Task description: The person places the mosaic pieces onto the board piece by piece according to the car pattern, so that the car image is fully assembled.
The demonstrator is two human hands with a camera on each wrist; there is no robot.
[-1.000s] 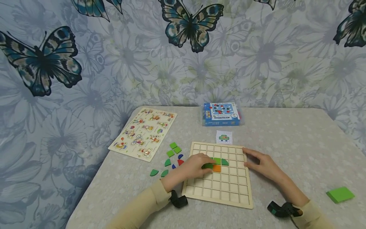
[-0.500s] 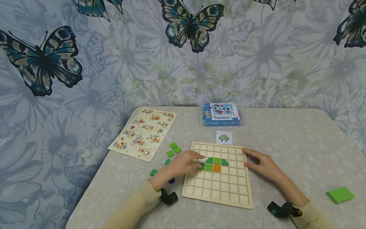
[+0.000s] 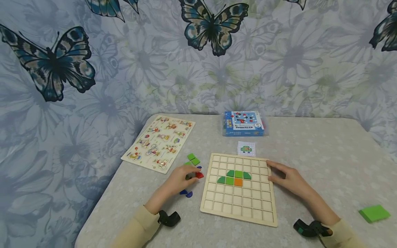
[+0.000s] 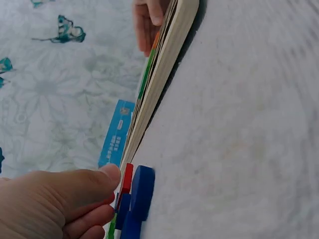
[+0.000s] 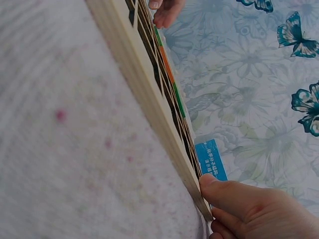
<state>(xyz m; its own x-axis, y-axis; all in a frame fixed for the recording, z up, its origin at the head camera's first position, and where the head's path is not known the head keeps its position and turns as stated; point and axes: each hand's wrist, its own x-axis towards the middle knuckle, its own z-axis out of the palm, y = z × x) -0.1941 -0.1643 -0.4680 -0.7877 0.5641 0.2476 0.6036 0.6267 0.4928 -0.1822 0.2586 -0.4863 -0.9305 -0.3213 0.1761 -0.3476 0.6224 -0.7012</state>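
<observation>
A wooden grid board (image 3: 237, 196) lies on the table, holding several green pieces (image 3: 229, 181) and one orange square (image 3: 238, 182). My left hand (image 3: 178, 179) is over the loose pieces left of the board, thumb and forefinger apart. Between them a dark green piece (image 3: 188, 176) shows; whether the fingers touch it is unclear. By the fingertips lies a red piece (image 3: 199, 175), with blue pieces (image 3: 189, 194) nearer the wrist. My right hand (image 3: 291, 179) rests against the board's right edge near its far corner, forefinger and thumb spread along it.
Behind the board lies a small pattern card (image 3: 246, 149), and farther back a blue box (image 3: 243, 124). A picture board (image 3: 161, 143) is at the back left. Green squares (image 3: 195, 161) lie beyond my left hand; a green stack (image 3: 374, 213) stands far right.
My left hand has left the board and moved left to the loose pieces, leaving a green piece at the row's left end. My right hand stays at the edge. The head view shifted slightly.
</observation>
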